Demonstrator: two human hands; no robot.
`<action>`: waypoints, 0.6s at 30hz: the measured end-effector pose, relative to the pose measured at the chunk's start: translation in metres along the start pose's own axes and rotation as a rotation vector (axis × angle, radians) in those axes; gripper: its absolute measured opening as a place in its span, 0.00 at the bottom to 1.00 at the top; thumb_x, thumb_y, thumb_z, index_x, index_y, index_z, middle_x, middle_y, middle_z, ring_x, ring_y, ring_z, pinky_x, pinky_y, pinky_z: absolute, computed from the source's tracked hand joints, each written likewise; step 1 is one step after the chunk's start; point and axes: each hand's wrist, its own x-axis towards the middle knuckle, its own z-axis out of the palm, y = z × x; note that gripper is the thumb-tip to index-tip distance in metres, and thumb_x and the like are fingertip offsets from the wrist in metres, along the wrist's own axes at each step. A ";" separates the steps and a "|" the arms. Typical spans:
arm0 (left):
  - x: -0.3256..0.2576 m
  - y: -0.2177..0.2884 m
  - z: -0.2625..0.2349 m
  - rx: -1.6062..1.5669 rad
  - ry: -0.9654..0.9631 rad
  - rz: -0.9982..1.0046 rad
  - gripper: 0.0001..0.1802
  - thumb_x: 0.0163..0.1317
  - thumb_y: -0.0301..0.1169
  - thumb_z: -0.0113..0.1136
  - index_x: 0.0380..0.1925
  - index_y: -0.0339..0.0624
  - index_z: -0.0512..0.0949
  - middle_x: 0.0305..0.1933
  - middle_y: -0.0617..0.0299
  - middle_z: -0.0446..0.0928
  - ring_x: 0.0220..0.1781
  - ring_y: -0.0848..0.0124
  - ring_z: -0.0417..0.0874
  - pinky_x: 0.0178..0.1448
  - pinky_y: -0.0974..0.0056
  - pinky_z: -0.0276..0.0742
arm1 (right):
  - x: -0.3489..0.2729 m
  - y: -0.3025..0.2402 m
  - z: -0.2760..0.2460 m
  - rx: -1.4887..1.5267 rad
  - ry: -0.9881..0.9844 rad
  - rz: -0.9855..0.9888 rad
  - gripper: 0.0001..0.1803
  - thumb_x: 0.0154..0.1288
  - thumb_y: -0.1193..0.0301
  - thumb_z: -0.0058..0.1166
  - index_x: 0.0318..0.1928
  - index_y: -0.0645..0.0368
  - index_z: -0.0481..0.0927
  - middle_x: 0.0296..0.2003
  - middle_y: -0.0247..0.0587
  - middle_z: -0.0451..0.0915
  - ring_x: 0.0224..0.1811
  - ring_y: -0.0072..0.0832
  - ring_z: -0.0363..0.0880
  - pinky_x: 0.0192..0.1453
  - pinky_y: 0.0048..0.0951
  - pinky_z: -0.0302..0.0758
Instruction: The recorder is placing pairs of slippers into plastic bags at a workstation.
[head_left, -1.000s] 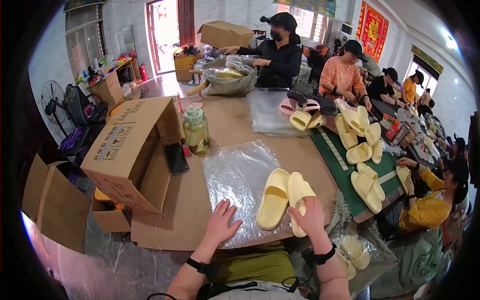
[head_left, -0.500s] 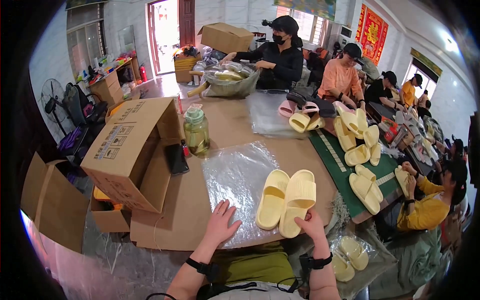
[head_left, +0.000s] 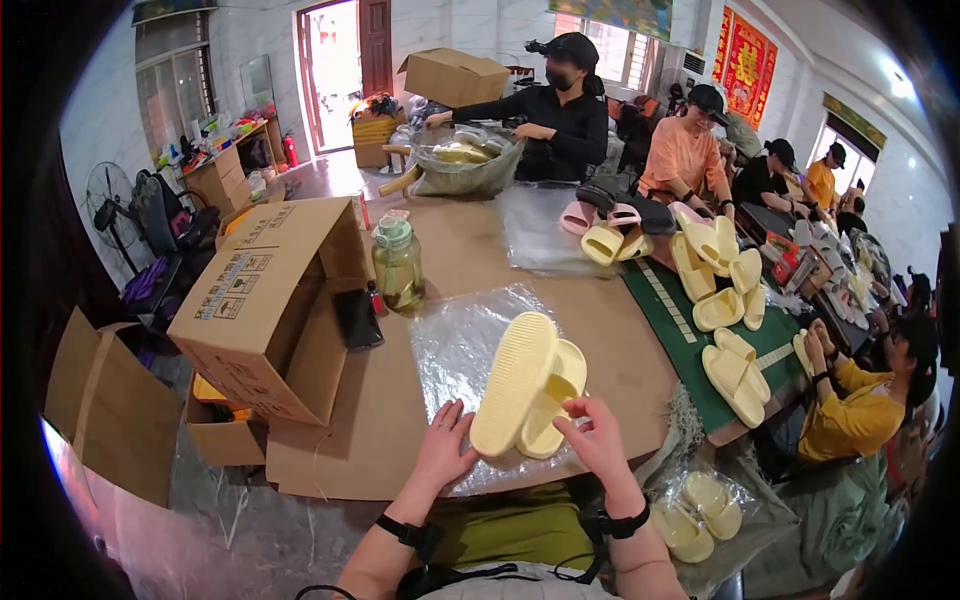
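A pale yellow slipper [head_left: 517, 385] lies sole up, tilted partly over its mate. The mate, another pale yellow slipper [head_left: 568, 375], rests with its strap upward beneath it. Both lie on a clear plastic bag [head_left: 445, 345] spread on the cardboard-covered table. My left hand [head_left: 445, 447] lies on the bag, fingers apart, its thumb beside the heel of the upturned slipper. At the lower slipper's right edge is my right hand [head_left: 594, 436], with thumb and fingers apart and nothing between them that I can see.
To the left stand an open carton [head_left: 265, 310], a dark phone [head_left: 357, 318] and a green-lidded jar [head_left: 398, 262]. More yellow slippers [head_left: 735, 375] lie on a green mat [head_left: 665, 310] at right. Bagged slippers [head_left: 690, 520] sit low right. Several people work beyond.
The right-hand slipper has been turned over leftward onto the other one, and my right hand has let go of it. The left hand has stayed nearly in place.
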 end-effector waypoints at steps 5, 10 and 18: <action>0.007 0.015 -0.014 -0.095 -0.103 -0.073 0.36 0.58 0.46 0.69 0.65 0.43 0.73 0.72 0.43 0.68 0.74 0.44 0.65 0.75 0.48 0.65 | 0.003 0.030 0.027 -0.180 -0.065 0.234 0.32 0.63 0.52 0.68 0.55 0.64 0.78 0.42 0.45 0.84 0.40 0.32 0.84 0.46 0.33 0.81; 0.000 0.004 -0.007 -0.110 -0.010 -0.063 0.37 0.59 0.47 0.70 0.66 0.44 0.73 0.72 0.45 0.68 0.73 0.45 0.68 0.76 0.47 0.64 | 0.011 0.014 0.059 -0.074 -0.137 0.184 0.30 0.65 0.54 0.66 0.56 0.66 0.78 0.41 0.46 0.84 0.39 0.32 0.84 0.45 0.33 0.81; 0.008 0.013 -0.013 -0.187 0.074 0.047 0.35 0.58 0.43 0.69 0.65 0.45 0.74 0.69 0.48 0.72 0.72 0.47 0.70 0.74 0.48 0.66 | 0.041 -0.016 0.117 -0.233 -0.144 0.009 0.33 0.63 0.48 0.66 0.54 0.64 0.77 0.40 0.49 0.82 0.39 0.40 0.85 0.44 0.39 0.81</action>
